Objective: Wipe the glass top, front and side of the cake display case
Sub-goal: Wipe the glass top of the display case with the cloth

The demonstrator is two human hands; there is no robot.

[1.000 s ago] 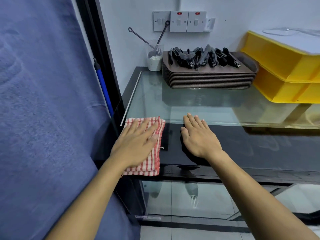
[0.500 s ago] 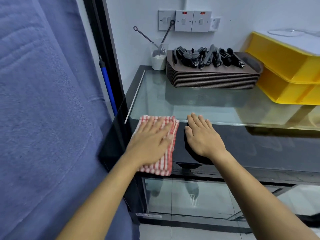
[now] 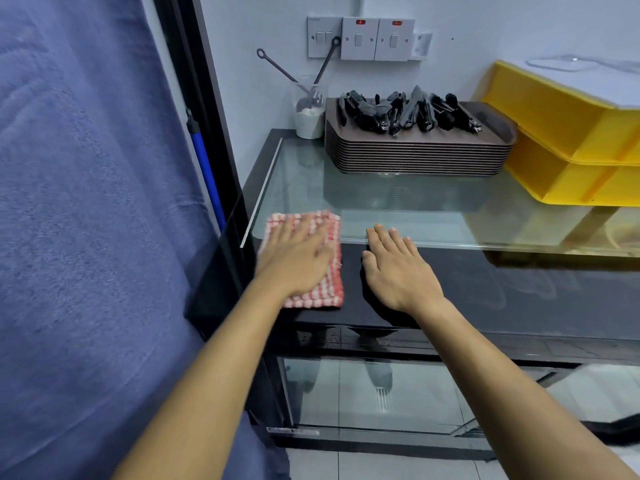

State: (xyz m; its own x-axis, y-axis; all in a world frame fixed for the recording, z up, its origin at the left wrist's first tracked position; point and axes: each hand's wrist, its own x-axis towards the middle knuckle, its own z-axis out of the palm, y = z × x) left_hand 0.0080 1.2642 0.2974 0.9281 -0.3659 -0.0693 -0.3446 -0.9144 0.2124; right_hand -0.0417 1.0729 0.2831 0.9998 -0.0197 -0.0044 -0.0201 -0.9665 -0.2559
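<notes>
**Cloth on glass at the corner of a cake display case**

A person's left hand presses flat, fingers straight, on a red-and-white checked cloth laid at the near left corner of the display case — the cloth straddles the edge where the glass top meets the black front band. The right hand rests just beside it, palm down and fingers extended, on the same black band with fingertips reaching the glass edge; it holds nothing. The front glass pane shows below the hands. At the back of the top stand a stack of brown trays loaded with black tongs, a clear cup holding utensils, and — to the right — yellow bins. Wall switches sit above; a blue fabric surface fills the left of the view.
</notes>
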